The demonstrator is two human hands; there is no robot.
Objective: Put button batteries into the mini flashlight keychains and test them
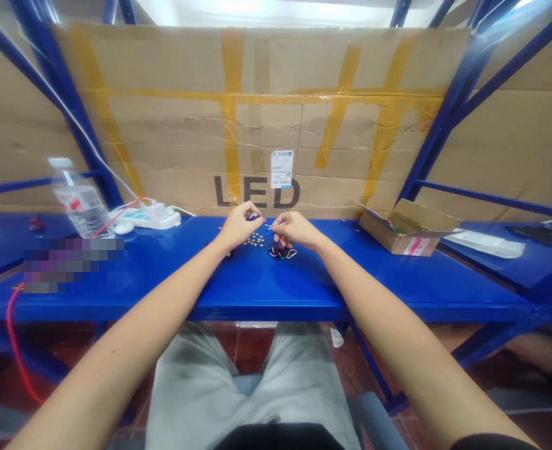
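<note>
Both hands are raised close together over the blue table [266,281]. My right hand [295,227] pinches a small blue carabiner [269,232], its curved edge poking out toward the left. My left hand [244,223] has thumb and forefinger drawn together, and whatever is between them is too small to make out. Several small shiny metal pieces [257,240] lie scattered beside and below my left hand. Just under my right hand sits a little pile of carabiners [282,253] in silver, purple and green. Some dark bits near my left wrist are partly hidden.
An open cardboard box [404,232] stands to the right, near a white packet [484,242]. Leftward are a power strip [151,215], a water bottle [81,203] and a red cable [15,337]. A large cardboard sheet [182,137] backs the table between blue posts.
</note>
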